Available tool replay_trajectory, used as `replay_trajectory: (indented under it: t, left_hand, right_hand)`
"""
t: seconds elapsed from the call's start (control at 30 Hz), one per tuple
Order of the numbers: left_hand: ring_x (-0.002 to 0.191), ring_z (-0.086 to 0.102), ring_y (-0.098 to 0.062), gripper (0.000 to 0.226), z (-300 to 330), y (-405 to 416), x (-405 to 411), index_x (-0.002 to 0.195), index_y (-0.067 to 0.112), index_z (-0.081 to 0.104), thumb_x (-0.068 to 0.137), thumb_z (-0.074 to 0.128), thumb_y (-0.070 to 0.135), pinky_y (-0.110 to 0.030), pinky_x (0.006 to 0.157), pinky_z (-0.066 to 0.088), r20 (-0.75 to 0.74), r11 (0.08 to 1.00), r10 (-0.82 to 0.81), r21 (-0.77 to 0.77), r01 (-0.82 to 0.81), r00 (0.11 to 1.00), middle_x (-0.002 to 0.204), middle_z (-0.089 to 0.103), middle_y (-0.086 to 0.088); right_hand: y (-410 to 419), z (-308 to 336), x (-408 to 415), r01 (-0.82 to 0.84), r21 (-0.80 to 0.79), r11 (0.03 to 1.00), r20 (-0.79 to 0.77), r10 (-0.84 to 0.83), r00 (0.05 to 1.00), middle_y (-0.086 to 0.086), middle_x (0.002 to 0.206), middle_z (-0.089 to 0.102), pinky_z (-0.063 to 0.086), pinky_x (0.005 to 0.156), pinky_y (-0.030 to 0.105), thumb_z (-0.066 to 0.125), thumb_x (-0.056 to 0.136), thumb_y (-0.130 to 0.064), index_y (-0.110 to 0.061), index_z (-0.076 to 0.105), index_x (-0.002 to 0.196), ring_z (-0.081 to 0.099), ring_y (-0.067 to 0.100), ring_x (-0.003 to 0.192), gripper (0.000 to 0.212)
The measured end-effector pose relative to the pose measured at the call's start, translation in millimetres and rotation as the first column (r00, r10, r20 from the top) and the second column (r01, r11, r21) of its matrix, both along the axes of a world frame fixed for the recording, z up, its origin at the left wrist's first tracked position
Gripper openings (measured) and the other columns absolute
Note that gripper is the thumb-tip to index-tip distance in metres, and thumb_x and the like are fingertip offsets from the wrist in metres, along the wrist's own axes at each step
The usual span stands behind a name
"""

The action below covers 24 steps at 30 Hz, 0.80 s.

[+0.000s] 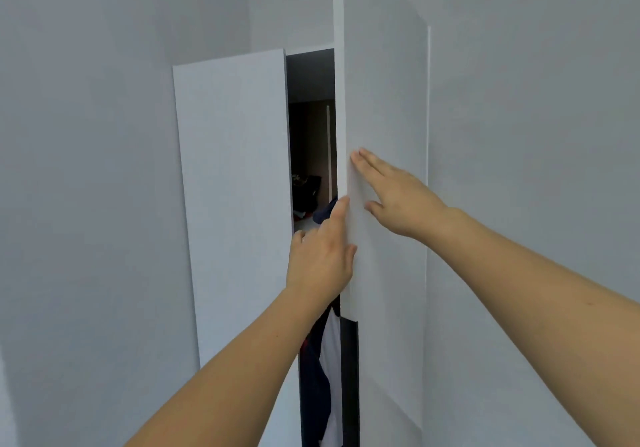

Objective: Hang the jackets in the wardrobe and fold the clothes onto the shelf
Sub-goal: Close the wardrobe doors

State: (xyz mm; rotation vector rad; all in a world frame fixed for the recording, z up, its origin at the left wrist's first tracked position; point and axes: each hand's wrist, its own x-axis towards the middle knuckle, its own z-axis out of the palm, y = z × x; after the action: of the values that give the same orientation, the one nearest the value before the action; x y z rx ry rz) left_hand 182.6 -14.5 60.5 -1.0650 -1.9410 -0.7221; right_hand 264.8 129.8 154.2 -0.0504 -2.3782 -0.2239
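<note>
Both my hands are on the wardrobe's right door (384, 134), which I'll use as the landmark. My right hand (401, 197) lies flat on the door's front face near its inner edge, fingers straight and close together, thumb out to the side, holding nothing. My left hand (320, 263) is at that same inner edge, just below and left of the right hand. Its index finger runs straight up along the edge, and the other fingers look tucked toward the gap, but I can't tell whether they hook behind the panel. Neither hand has any clothing in it.

Left of the right door is a narrow dark gap (311, 134), and past it the left door (235, 186) stands partly open. Through the gap, approx level w/ my hands, there are dark clothes (306, 190) on what seems to be a shelf, too dim to say whether they're folded. Lower down, below the right door's inner edge, hanging garments (322, 377) show in dark navy and white, w/ a bit of red. They could be jackets already on the rail, but I can't confirm that.

My judgement: I'm handling the doors, either opening up to start or closing at the end, and the view doesn't settle which. If clothes inside are the task's, most is done. No loose clothes are in view outside the wardrobe, so what's left, if anything, is out of sight.
</note>
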Motion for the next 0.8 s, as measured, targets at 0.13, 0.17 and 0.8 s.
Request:
replay_trajectory:
  t: [0.13,0.17,0.8]
  left_hand:
    - [0.135,0.042,-0.018,0.073,-7.1,-20.7,-66.0,0.158,0.026,0.012,0.098,0.053,0.04,-0.05,0.111,0.032,-0.138,0.995,0.079,-0.055,-0.087,0.987,0.149,0.043,0.003]
    - [0.141,0.035,-0.019,0.073,-6.1,-25.2,-84.5,0.158,0.026,0.013,0.098,0.052,0.043,-0.053,0.112,0.031,-0.172,0.99,0.109,-0.069,-0.122,0.979,0.155,0.036,0.002]
    - [0.145,-0.031,-0.035,0.139,9.4,29.5,-307.7,0.139,0.018,-0.046,0.076,0.064,0.073,-0.078,0.107,0.005,-0.088,0.771,0.409,-0.499,-0.395,0.908,0.143,-0.056,0.006]
  right_hand:
    - [-2.5,-11.2,-58.3,0.055,0.077,0.996,0.018,-0.056,0.998,-0.004,0.165,-0.012,0.022,0.12,0.041,0.066,0.09,-0.036,-0.03,-0.01,0.156,0.013,0.02,0.15,0.101]
    - [-2.1,-12.3,-73.4,0.083,0.102,0.991,0.02,-0.086,0.996,-0.003,0.164,-0.013,0.02,0.121,0.043,0.066,0.089,-0.039,-0.03,-0.011,0.156,0.009,0.021,0.151,0.103]
    - [65.1,-49.2,-265.9,0.372,0.199,0.906,0.017,-0.383,0.924,0.001,0.156,-0.038,-0.013,0.119,0.051,0.063,0.083,-0.061,-0.031,-0.032,0.147,-0.025,0.026,0.148,0.119]
